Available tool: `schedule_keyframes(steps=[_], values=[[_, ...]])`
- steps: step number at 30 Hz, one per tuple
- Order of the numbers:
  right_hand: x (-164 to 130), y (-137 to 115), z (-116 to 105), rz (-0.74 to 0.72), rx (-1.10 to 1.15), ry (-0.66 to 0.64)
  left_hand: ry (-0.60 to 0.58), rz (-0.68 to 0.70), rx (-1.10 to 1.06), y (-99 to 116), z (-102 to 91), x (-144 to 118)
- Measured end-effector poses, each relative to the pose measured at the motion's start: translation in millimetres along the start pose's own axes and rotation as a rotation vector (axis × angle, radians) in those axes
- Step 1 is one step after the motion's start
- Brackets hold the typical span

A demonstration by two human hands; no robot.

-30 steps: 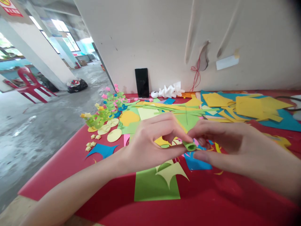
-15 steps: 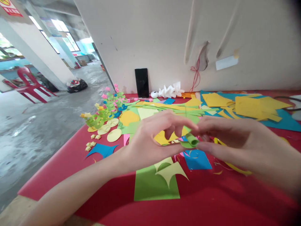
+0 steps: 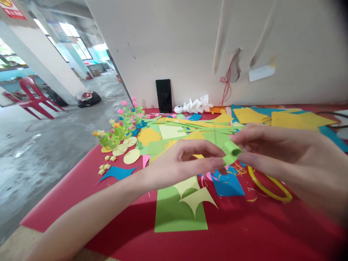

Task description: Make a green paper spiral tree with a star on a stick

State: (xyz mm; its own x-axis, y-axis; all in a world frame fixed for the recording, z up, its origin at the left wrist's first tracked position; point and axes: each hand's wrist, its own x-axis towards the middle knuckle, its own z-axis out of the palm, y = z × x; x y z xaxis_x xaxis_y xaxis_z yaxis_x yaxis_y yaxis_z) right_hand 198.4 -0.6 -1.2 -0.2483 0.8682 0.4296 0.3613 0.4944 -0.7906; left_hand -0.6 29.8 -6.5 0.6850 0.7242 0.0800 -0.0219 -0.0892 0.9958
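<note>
Above the red table (image 3: pixel 130 224), a curled strip of green paper (image 3: pixel 231 149) is held between my two hands. My left hand (image 3: pixel 190 159) pinches its lower left end between thumb and fingers. At the rolled end, the thumb and forefinger of my right hand (image 3: pixel 272 152) close on the coil. Beneath the hands lie a blue paper offcut (image 3: pixel 227 184) and thin yellow and pink scraps. Nearer me, cream paper offcuts (image 3: pixel 198 200) with curved cut edges rest on a green sheet (image 3: pixel 181 221). Yellow-handled scissors (image 3: pixel 274 190), partly hidden, lie under my right hand.
At the left stand curly green paper plants (image 3: pixel 115 132) with small stars, beside cream paper discs (image 3: pixel 132 156). A black phone (image 3: pixel 164 96) leans on the back panel next to crumpled white tissue (image 3: pixel 196 105). Yellow sheets (image 3: pixel 295 121) lie at the back right.
The green strip has shifted right and slightly up, and its coil is more visible. My right hand has risen a little; my left hand's fingers have curled lower around the strip's end.
</note>
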Motion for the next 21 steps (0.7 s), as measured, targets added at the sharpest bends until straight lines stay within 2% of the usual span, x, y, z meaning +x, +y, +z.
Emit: schedule_keyframes(steps=[3,8,11,14,17,21], values=[[-1,2,-2,-0.021,-0.025,0.038,0.067,-0.002,0.005,-1,0.5,2],[-7,12,-8,0.037,0.022,0.128,0.212,0.158,0.239,-1,0.6,3],[-7,14,-7,0.087,0.003,0.144,0.243,0.206,0.246,-2,0.0,2],[-4,10,-3,0.086,-0.078,0.132,0.32,0.222,0.215,-2,-0.8,1],[-1,5,4,0.061,-0.143,0.061,0.384,0.238,0.181,-2,-0.9,1],[-1,3,11,0.036,-0.187,0.011,0.389,0.232,0.076,-1,0.4,3]])
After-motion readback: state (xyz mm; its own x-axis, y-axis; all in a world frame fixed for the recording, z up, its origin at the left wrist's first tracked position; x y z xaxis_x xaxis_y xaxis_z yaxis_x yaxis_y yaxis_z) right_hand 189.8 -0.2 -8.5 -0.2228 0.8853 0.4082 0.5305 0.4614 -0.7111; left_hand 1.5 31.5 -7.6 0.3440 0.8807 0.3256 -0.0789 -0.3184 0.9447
